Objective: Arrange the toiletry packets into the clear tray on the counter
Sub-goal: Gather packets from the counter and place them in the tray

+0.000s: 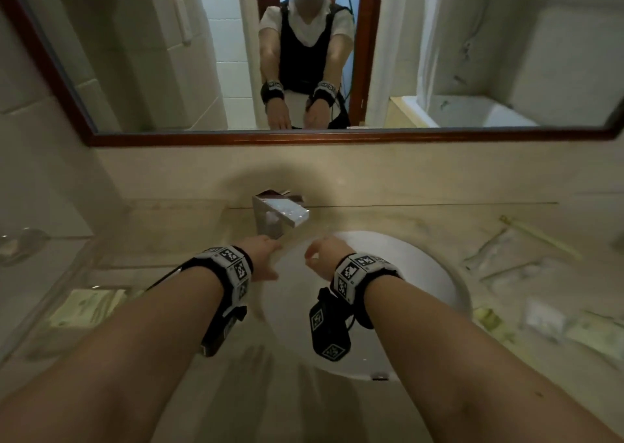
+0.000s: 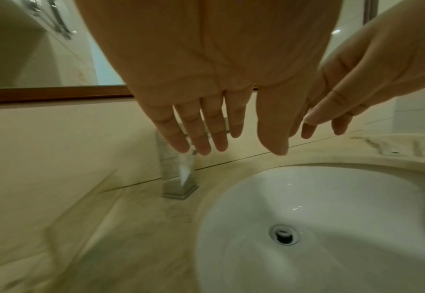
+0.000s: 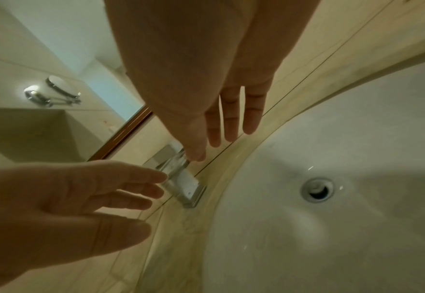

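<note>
Both my hands hover empty over the sink, close to the faucet. My left hand (image 1: 270,257) (image 2: 236,142) has straight fingers reaching towards the faucet's base. My right hand (image 1: 315,257) (image 3: 214,144) hangs beside it with relaxed fingers. The clear tray (image 1: 111,267) stands on the counter to the left, with green-and-white toiletry packets (image 1: 84,307) lying in its near end. More packets (image 1: 540,317) lie scattered on the counter right of the basin, along with a long thin packet (image 1: 537,236) further back.
A chrome faucet (image 1: 280,216) (image 2: 179,174) (image 3: 181,182) stands behind the white basin (image 1: 422,290) (image 2: 331,218). A wood-framed mirror (image 1: 337,137) spans the wall above. A glass (image 1: 20,243) sits at the far left of the marble counter.
</note>
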A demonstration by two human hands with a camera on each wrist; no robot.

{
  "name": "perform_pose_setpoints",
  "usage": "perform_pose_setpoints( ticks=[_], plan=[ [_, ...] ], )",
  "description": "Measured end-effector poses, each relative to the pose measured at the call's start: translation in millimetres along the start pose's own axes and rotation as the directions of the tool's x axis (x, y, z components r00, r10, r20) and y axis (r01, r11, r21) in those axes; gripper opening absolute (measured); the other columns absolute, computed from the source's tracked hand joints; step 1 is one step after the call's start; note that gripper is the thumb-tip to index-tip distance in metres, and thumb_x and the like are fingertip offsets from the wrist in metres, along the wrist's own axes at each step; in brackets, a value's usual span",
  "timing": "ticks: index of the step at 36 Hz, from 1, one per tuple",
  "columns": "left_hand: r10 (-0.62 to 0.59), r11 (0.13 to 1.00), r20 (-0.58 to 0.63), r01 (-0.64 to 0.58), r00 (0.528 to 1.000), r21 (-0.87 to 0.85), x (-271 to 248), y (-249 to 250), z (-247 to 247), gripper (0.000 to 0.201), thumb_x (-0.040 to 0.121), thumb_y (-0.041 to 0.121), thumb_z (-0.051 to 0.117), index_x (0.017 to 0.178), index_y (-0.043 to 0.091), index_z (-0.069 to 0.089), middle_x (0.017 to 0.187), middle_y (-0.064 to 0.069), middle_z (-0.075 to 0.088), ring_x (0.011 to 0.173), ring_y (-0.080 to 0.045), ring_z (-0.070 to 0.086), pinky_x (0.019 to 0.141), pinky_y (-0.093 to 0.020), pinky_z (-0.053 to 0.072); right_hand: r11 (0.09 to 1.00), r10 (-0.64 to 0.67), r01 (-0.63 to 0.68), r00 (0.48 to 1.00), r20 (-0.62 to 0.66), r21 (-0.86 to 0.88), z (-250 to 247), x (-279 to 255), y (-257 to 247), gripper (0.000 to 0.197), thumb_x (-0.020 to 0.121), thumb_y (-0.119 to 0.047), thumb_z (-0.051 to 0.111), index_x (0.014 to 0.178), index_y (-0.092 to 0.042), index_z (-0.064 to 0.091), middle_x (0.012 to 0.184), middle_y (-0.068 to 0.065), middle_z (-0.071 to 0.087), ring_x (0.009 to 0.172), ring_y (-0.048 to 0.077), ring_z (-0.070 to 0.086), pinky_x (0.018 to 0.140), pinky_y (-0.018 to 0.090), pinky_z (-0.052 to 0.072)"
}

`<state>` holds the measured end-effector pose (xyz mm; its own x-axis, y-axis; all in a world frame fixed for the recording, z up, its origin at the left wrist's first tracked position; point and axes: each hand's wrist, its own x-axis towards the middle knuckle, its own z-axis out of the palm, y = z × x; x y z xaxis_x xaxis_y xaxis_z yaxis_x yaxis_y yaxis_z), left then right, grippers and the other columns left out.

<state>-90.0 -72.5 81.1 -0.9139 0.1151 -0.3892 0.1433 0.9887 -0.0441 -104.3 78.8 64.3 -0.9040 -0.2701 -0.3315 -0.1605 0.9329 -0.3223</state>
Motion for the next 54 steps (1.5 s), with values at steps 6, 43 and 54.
perform_pose_setpoints(
  ticks=[6, 43, 54],
  plan=[
    [0.115, 0.993, 0.009, -0.115, 0.993, 0.0, 16.2, 78.3, -11.8, 0.066, 0.09, 0.036, 0.058, 0.146, 0.02, 0.029, 0.146, -0.002, 0.04, 0.132, -0.021, 0.044, 0.108, -0.03, 0.036, 0.989, 0.078, -0.075, 0.997, -0.017, 0.124, -19.1, -26.9, 76.4, 0.034, 0.097, -0.025, 0.047, 0.126, -0.011, 0.061, 0.133, 0.011, 0.057, 0.118, 0.028, 0.057, 0.099, 0.033, 0.046],
    [0.457, 0.886, 0.135, -0.463, 0.879, 0.02, 75.5, 414.2, -7.3, 0.057, 0.094, 0.033, 0.052, 0.146, 0.02, 0.031, 0.149, -0.002, 0.037, 0.134, -0.022, 0.041, 0.11, -0.034, 0.037, 0.796, 0.602, -0.603, 0.798, -0.036, -0.045, -16.3, -152.1, 416.3, 0.056, 0.085, -0.033, 0.061, 0.136, -0.019, 0.044, 0.138, 0.008, 0.044, 0.127, 0.03, 0.044, 0.101, 0.041, 0.039],
    [0.311, 0.813, 0.005, -0.264, 0.95, -0.519, 77.3, 417.2, 1.8, 0.057, 0.09, 0.027, 0.061, 0.141, 0.015, 0.04, 0.141, -0.005, 0.048, 0.126, -0.022, 0.05, 0.105, -0.035, 0.043, 0.735, 0.635, -0.428, 0.705, -0.314, 0.525, -59.6, -150.3, 409.9, 0.039, 0.098, -0.03, 0.044, 0.134, -0.019, 0.053, 0.134, 0.014, 0.048, 0.122, 0.034, 0.049, 0.103, 0.037, 0.041]
  ],
)
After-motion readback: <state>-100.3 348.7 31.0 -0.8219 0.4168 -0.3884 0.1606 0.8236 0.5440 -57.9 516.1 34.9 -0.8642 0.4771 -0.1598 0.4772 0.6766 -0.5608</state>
